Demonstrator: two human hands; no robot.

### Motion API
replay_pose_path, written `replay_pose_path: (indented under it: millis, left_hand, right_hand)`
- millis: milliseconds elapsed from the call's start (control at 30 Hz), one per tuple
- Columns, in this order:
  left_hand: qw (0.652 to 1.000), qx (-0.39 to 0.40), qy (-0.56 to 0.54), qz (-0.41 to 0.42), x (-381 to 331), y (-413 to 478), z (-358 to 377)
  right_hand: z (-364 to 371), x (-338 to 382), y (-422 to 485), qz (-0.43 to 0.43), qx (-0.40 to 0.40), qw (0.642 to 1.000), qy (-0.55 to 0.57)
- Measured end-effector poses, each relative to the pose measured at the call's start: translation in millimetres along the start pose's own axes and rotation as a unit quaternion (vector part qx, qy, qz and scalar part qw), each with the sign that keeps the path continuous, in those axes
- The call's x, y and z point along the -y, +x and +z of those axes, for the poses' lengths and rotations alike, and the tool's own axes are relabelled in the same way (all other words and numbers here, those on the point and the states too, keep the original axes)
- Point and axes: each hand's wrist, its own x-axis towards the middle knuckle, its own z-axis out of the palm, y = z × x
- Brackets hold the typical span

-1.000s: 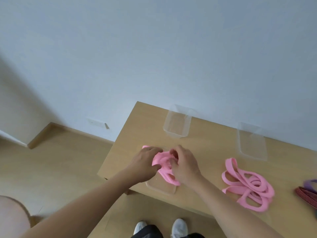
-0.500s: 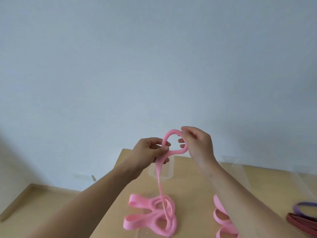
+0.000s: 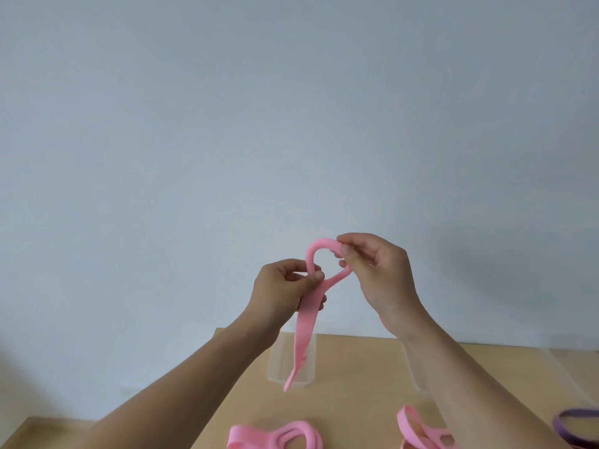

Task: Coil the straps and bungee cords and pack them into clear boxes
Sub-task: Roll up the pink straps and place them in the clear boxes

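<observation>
A pink flat strap (image 3: 306, 332) is raised above the table, its top bent into a loop. My left hand (image 3: 285, 286) pinches the strap just below the loop. My right hand (image 3: 376, 273) pinches the loop's right side. The strap hangs down from my left hand, and more of it lies in folds (image 3: 291, 437) at the bottom edge. A clear box (image 3: 275, 361) stands on the table behind the hanging part. A second clear box (image 3: 413, 374) is mostly hidden by my right forearm.
A second pink strap (image 3: 418, 429) lies on the wooden table (image 3: 356, 400) at the lower right. A purple band (image 3: 577, 426) sits at the right edge. A plain wall fills the background; floor shows at the lower left.
Both hands lifted the strap out of the near clear box and up off the table. The view has tilted upward. The loop stays between my hands, slightly higher than half a second ago.
</observation>
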Motion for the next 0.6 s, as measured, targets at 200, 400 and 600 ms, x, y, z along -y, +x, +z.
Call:
replay_pose_path:
  millis: [200,400,600]
  left_hand:
    - [0.996,0.059,-0.059,-0.011,-5.4,0.6,0.4]
    - [0.992,0.093,-0.091,0.005,-5.2,-4.5,8.7]
    - [0.993,0.041,-0.11,0.01,5.4,-11.5,11.7]
  right_hand:
    - [-0.2,-1.4,-7.9,-0.091,0.02,0.994,-0.049]
    - [-2.3,-16.8,-8.6,-0.236,0.003,0.958,-0.16]
    - [3.1,-33.9,-14.8,-0.284,0.022,0.938,-0.197]
